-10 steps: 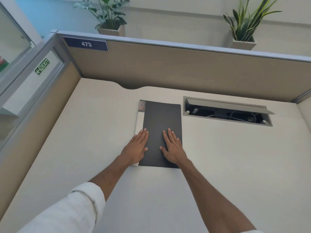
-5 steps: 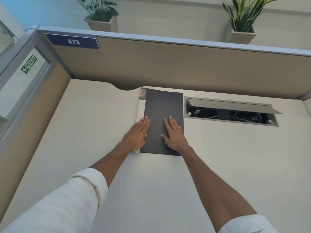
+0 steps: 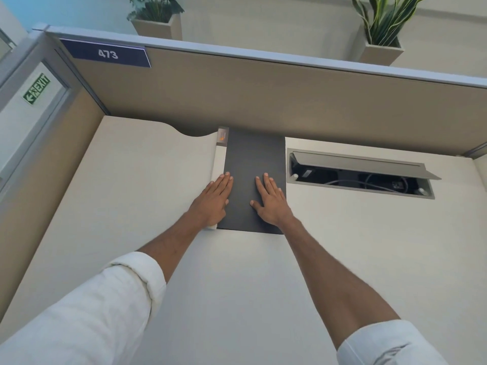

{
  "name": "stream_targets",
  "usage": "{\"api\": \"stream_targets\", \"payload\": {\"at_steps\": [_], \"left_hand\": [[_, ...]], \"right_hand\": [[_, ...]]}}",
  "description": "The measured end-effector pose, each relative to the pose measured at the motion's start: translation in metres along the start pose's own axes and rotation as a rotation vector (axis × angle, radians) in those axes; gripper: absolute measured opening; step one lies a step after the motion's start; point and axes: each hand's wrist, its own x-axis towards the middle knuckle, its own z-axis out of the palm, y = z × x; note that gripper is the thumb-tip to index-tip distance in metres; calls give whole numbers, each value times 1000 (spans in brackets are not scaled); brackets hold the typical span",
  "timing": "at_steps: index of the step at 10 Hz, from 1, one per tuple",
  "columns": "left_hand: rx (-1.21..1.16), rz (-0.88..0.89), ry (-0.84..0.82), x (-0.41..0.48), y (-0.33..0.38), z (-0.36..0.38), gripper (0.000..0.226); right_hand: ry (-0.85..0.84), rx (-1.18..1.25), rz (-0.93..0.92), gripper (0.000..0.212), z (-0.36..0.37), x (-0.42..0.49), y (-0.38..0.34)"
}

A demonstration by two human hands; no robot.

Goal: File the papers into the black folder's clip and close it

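The black folder (image 3: 257, 156) lies closed and flat on the desk, its far edge against the partition. A strip of white paper (image 3: 219, 162) with a small orange mark at the top sticks out along its left side. My left hand (image 3: 214, 200) rests flat with straight fingers on the folder's left edge and the paper strip. My right hand (image 3: 270, 201) lies flat on the cover's right half, fingers spread. The clip is hidden inside.
A cable tray (image 3: 361, 175) with its lid tipped up opens in the cream desk (image 3: 131, 193) just right of the folder. The beige partition (image 3: 263, 101) labelled 473 walls the back, another panel the left. Two potted plants stand beyond.
Both flat hands have pushed the closed folder away from me, until its far edge meets the partition. The camera has tilted and moved closer.
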Motion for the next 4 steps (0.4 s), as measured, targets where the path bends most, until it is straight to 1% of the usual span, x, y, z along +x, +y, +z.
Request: {"api": "stream_targets", "payload": {"at_steps": [2,4], "left_hand": [[0,-18,45,-4,8,-4,68],[55,3,126,-18,29,-10,67]], "right_hand": [[19,-18,-3,77,-2,-7,-5],[148,-75,-20,70,-4,-28,-6]]}}
